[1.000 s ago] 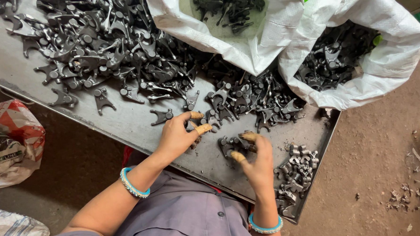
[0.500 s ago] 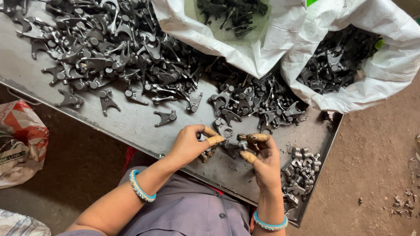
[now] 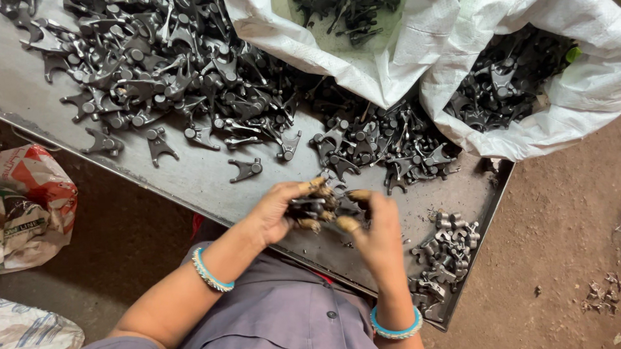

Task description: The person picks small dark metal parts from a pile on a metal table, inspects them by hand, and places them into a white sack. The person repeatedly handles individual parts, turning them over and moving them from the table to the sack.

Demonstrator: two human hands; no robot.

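The left hand and right hand meet fingertip to fingertip, both pinching a small cluster of dark forked metal parts between them. Just beyond lies a single forked part on the metal table; farther off, white sacks hold more.

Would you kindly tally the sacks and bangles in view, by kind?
White sacks holding dark metal parts: 2
Printed sacks on the floor: 2
Blue bangles: 2
Total: 6
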